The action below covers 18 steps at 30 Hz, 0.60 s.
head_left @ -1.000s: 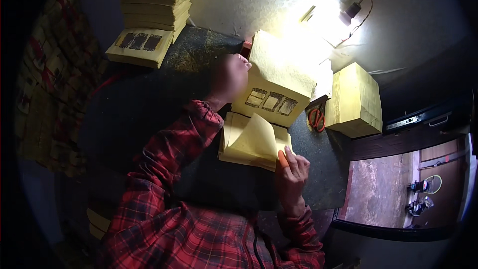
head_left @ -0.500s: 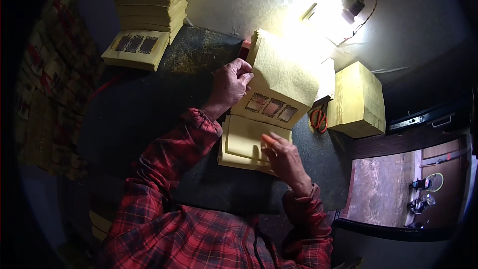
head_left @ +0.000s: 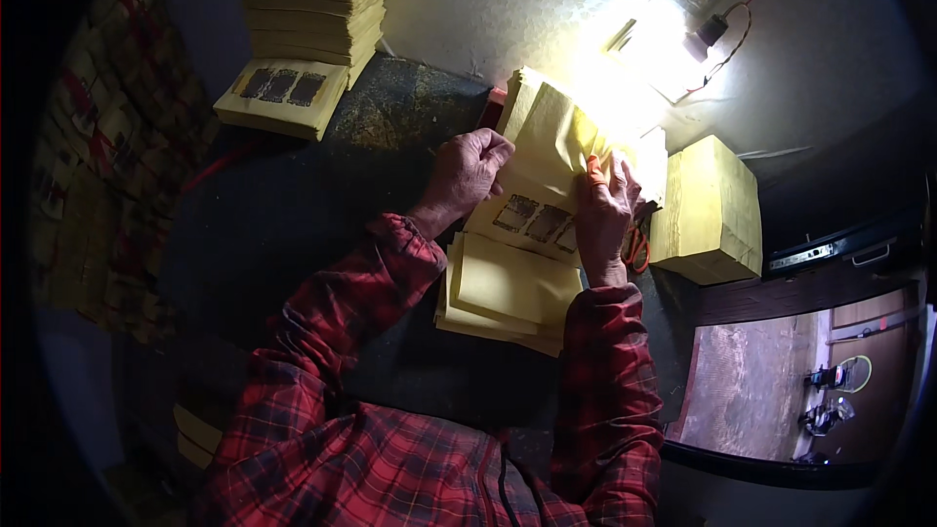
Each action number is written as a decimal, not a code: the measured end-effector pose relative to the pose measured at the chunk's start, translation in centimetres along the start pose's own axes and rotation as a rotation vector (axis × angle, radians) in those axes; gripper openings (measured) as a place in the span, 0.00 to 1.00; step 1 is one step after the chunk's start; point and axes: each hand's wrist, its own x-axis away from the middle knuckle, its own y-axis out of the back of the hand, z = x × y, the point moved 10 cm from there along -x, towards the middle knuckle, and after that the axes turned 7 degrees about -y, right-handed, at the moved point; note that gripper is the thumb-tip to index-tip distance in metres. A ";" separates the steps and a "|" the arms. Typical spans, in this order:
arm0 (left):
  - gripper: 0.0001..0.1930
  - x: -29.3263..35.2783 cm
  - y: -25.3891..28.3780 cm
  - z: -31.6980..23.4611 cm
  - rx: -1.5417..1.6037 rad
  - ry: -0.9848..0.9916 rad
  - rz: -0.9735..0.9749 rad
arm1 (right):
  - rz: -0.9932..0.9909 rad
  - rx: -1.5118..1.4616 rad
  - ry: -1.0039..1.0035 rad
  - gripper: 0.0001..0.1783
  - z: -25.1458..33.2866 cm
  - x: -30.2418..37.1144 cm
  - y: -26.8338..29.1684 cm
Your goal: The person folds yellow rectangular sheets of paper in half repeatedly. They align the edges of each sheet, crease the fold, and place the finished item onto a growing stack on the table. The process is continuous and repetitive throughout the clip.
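Note:
A stack of yellow paper sheets (head_left: pixel 535 220) with dark printed rectangles lies on the dark table (head_left: pixel 293 224) in front of me. My left hand (head_left: pixel 468 171) grips the raised left edge of the upper sheets (head_left: pixel 547 137). At the right edge of the same raised sheets, my right hand (head_left: pixel 603 210) pinches the paper, with an orange band on one finger. A pile of folded yellow sheets (head_left: pixel 508 288) lies just below both hands, between my red plaid sleeves.
A tall stack of yellow paper (head_left: pixel 314 5) stands at the far left, with a printed bundle (head_left: pixel 281 96) in front of it. A yellow block of paper (head_left: pixel 711 210) sits to the right. A bright lamp (head_left: pixel 649 49) glares behind. Red-handled scissors (head_left: pixel 637 249) lie by my right wrist.
My right hand has left the folded pile near me and moved up to the right edge of the printed stack. My left hand has stayed on the lifted sheets.

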 end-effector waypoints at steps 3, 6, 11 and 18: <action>0.10 -0.3 0.2 0.8 -0.004 -0.001 -0.014 | -0.003 0.016 0.069 0.17 1.1 0.4 1.1; 0.10 -0.6 0.3 0.7 -0.095 -0.100 -0.029 | 0.026 -0.006 0.039 0.17 1.4 1.4 2.6; 0.07 -0.7 1.0 0.6 -0.220 -0.200 -0.092 | 0.182 0.083 0.036 0.36 3.4 3.3 3.2; 0.06 -0.6 0.6 -0.1 -0.216 -0.153 -0.118 | 0.124 0.030 0.239 0.22 6.0 5.2 3.0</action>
